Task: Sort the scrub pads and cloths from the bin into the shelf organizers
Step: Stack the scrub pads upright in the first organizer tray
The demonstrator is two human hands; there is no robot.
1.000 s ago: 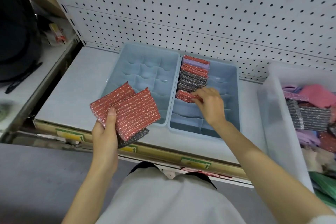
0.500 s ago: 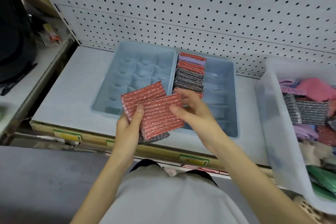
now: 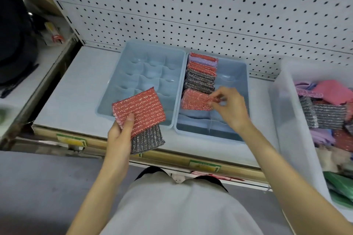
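Red pad (image 3: 197,100): pinched at its right edge by the fingertips of the right hand (image 3: 228,108), held tilted over the near end of the pad row in the right organizer (image 3: 238,74).
Right grip: clenched on the red pad between thumb and fingers.
Held stack: a second red pad (image 3: 138,110) over a grey pad (image 3: 148,139), fanned so that the grey one shows below and to the right.
Left grip: the left hand (image 3: 119,137) is clamped on the held stack, thumb laid on the red face, fingers hidden beneath.
Stack position: held above the front edge of the shelf (image 3: 76,86), overlapping the near corner of the left organizer (image 3: 122,74).
Pad row (image 3: 201,71): stood on edge in the left column of the right organizer; red at the back, then lilac, red, and several grey.
Left organizer: pale blue, divided into small cells, no pads seen in them.
Right organizer: pale blue, touching the left organizer side by side; its near compartments are seen bare.
Bin (image 3: 282,101): clear plastic, on the shelf just right of the organizers, filled with grey and red pads and pink, lilac and green cloths.
Pegboard (image 3: 210,5): white with dark holes, behind the shelf.
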